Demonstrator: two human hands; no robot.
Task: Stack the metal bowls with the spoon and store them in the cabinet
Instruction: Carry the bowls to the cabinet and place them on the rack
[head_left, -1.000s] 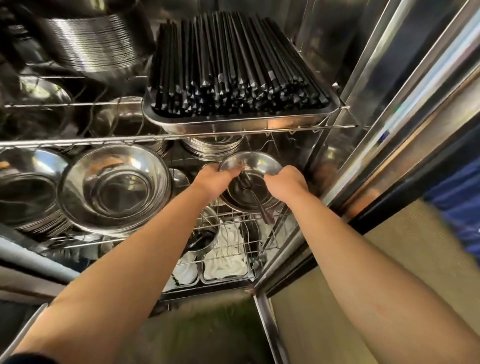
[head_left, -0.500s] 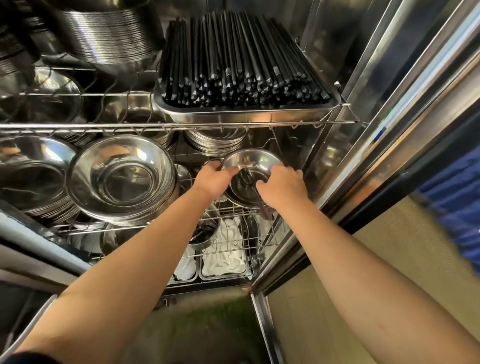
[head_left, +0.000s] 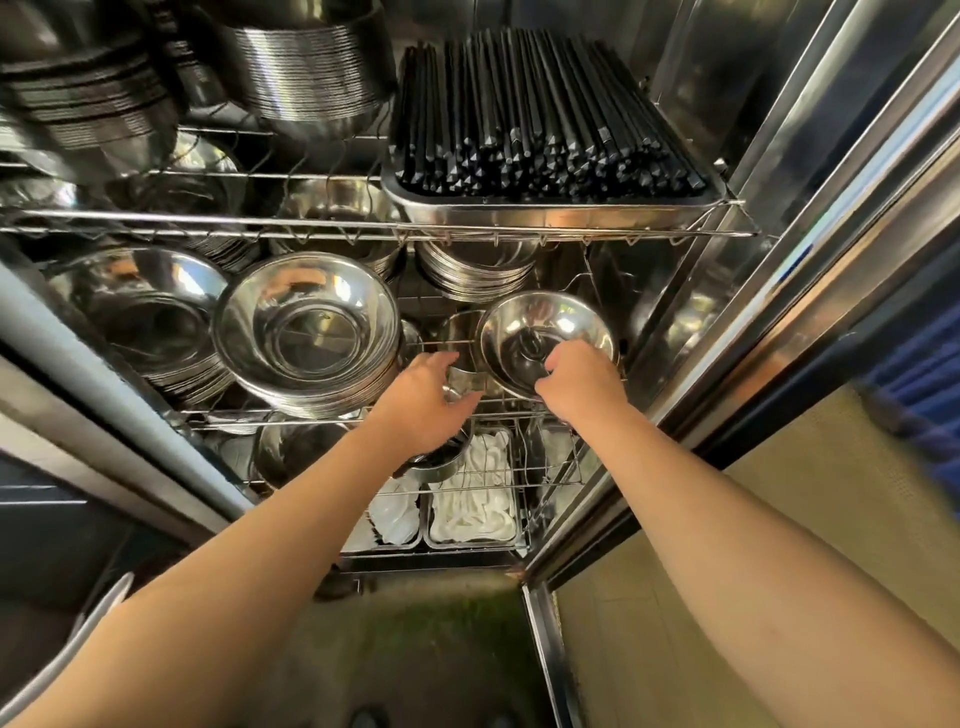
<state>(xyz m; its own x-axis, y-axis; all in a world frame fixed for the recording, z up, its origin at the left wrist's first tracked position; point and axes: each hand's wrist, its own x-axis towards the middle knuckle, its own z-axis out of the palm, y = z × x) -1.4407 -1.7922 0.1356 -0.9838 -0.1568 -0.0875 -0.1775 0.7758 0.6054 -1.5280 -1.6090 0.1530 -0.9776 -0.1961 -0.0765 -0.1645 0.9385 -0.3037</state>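
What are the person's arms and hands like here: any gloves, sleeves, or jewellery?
Both forearms are bare. The left hand and right hand wear no gloves, and no rings, watch or bracelet show. A sliver of dark fabric at the frame's lower left corner may be a sleeve.

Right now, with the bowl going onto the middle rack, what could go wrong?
1. The small bowl sits tilted at the wire rack's front edge, held mainly by the right hand; letting go early could let it slide off.
2. The spoon lies loose inside the tilted bowl and might tip out.
3. The left hand is by a metal cup beside the bowl; a nudge could knock it through to the shelf below.
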